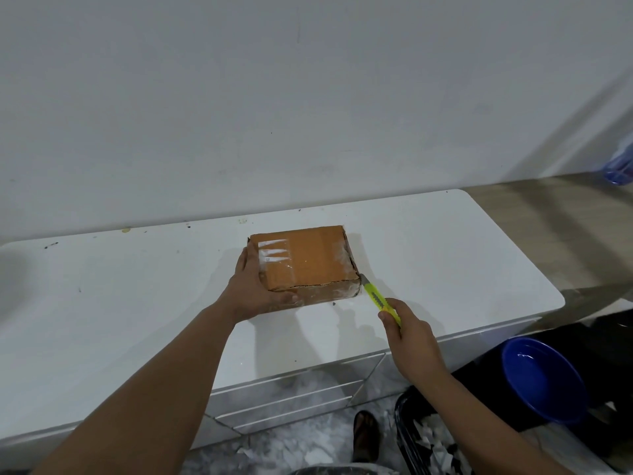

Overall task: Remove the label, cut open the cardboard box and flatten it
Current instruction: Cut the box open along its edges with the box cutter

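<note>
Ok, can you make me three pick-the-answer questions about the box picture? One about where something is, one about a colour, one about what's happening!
1. Where is the cardboard box?
A on the white table
B on the floor
C in the bin

2. What colour is the knife handle?
A red
B yellow-green
C black

3. What is the left hand doing?
A waving
B holding the knife
C gripping the box's corner

Answers: 1 A, it rests on the tabletop. 2 B, bright yellow-green in the right hand. 3 C, fingers wrap its near left corner.
</note>
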Motion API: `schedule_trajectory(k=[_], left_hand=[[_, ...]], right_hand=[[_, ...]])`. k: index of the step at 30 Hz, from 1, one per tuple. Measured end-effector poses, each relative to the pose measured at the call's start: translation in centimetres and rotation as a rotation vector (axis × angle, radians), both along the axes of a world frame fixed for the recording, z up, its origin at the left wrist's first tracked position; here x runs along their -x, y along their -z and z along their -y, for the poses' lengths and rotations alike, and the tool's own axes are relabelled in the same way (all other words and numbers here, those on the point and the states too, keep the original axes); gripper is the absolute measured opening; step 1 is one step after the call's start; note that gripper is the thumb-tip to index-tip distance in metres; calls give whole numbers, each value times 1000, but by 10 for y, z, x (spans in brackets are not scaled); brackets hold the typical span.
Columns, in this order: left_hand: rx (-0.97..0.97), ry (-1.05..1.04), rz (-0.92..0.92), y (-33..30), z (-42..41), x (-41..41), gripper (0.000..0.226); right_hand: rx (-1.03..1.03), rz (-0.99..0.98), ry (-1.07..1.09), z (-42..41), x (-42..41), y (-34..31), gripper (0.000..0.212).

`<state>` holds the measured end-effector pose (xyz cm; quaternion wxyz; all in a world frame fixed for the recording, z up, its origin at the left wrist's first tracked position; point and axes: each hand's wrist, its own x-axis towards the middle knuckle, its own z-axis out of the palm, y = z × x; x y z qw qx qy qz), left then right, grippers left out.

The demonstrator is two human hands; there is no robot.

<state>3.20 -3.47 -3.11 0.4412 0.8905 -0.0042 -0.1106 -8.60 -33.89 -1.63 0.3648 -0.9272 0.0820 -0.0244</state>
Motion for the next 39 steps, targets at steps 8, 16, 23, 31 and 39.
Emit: schedule_trajectory(k=[8, 16, 23, 31, 39], left_hand=[[-7, 14, -4, -2, 0, 1, 164], [-10, -1, -7, -2, 2, 2, 166], [-12, -64, 1, 0, 3, 4, 160], [-172, -140, -31, -11, 16, 10, 158], [-293, -190, -114, -24, 29, 18, 145]], right_hand=[[248, -86, -67, -9, -7, -4, 40], [379, -239, -122, -7, -8, 8, 35], [368, -251, -123, -4, -16, 8, 33], [345, -92, -65, 16, -11, 1, 33], [-41, 62, -185, -18, -38, -16, 23]])
